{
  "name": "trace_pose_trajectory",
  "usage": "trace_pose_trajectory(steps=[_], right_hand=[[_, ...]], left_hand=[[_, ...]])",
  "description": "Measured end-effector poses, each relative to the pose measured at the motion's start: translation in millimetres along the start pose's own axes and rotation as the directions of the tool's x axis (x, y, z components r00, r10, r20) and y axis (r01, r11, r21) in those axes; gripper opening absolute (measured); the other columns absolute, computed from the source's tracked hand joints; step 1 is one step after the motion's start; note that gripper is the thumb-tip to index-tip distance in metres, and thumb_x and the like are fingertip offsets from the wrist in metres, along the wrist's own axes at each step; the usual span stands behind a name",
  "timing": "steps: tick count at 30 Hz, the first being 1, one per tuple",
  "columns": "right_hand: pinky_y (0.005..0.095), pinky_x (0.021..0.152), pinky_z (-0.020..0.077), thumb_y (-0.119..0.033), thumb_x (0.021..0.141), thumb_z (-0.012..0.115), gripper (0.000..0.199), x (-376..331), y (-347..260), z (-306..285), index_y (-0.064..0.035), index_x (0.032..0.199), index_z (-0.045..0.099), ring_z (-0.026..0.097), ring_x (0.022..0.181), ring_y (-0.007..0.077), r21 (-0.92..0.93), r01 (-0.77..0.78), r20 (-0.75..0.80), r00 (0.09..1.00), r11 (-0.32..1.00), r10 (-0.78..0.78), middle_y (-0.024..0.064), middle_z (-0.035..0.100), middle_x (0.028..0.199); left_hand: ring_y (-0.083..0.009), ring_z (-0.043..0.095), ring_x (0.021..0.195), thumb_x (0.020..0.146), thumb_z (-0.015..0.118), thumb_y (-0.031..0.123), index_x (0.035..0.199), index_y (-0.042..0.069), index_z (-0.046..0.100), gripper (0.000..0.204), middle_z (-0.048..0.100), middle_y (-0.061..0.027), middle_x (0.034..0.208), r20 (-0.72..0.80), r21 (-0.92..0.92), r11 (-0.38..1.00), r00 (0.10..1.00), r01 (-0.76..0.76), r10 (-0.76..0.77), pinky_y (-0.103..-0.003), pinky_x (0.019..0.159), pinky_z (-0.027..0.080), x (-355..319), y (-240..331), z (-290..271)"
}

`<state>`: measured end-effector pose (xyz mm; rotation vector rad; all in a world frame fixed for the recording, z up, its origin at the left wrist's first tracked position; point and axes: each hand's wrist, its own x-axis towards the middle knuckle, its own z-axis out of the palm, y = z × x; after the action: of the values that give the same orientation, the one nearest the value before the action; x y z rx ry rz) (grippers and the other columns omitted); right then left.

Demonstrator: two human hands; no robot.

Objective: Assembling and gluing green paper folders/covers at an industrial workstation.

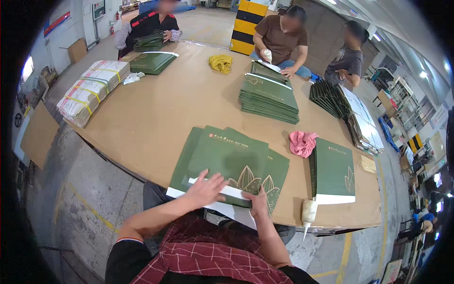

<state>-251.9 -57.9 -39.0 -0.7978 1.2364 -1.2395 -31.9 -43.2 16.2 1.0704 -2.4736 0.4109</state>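
Several flat green paper bags (231, 146) with gold leaf prints and white edge strips lie overlapped at the table's near edge in front of me. My left hand (206, 190) rests on the top one, fingers stretched out over its white strip (231, 190). At the right end of that strip, my right hand (258, 202) grips the bag's folded edge, thumb up; its fingertips are partly hidden. Farther right lies another pile of green bags (335, 168). Beside that pile, a white glue bottle (309, 213) lies with its nozzle past the table edge.
On the brown table (165, 113) are a pink cloth (302, 143), a yellow cloth (221, 63), a tall bag stack (269, 102) and a strapped bundle (92, 90). Dark folded bags (328, 98) stand at right. Three people work at the far side, one holding a bottle (267, 55).
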Motion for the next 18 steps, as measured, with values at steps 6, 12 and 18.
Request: trace_pose_trajectory(steps=[6, 12, 18], right_hand=[[0.0317, 0.068, 0.0480, 0.007, 0.062, 0.063, 0.061, -16, -77, 16, 0.0000, 0.116, 0.036, 0.056, 0.082, 0.0206, -0.049, -0.118, 0.125, 0.984, 0.992, 0.123, 0.0090, 0.055, 0.093], [0.0329, 0.064, 0.0488, -0.001, 0.064, 0.060, 0.075, 9, -119, 38, 0.0021, 0.128, 0.022, 0.054, 0.087, 0.0215, -0.153, -0.141, 0.172, 0.971, 0.978, 0.166, 0.0133, 0.050, 0.100], [0.0292, 0.053, 0.0537, -0.023, 0.083, 0.054, 0.058, 13, -202, 148, -0.0053, 0.130, 0.025, 0.060, 0.069, 0.0186, -0.038, -0.152, 0.538, 0.830, 0.988, 0.148, 0.0127, 0.051, 0.099]], left_hand=[[-0.0215, 0.048, 0.093, 0.074, 0.049, 0.016, 0.107, 0.003, 0.049, 0.036, 0.050, -0.0083, 0.098, 0.026, 0.041, 0.999, 1.000, 0.014, -0.015, -0.037, 0.078, 0.038, -16, -12, -31], [-0.0250, 0.056, 0.089, 0.072, 0.050, 0.008, 0.103, 0.001, 0.052, 0.031, 0.056, -0.0111, 0.096, -0.084, -0.022, 0.997, 0.994, 0.068, -0.069, -0.035, 0.074, 0.047, -16, -38, -31], [-0.0248, 0.059, 0.075, 0.072, 0.053, 0.003, 0.104, 0.004, 0.055, 0.031, 0.060, -0.0124, 0.088, -0.202, -0.398, 0.764, 0.764, 0.507, -0.613, -0.034, 0.067, 0.049, -41, -89, -58]])
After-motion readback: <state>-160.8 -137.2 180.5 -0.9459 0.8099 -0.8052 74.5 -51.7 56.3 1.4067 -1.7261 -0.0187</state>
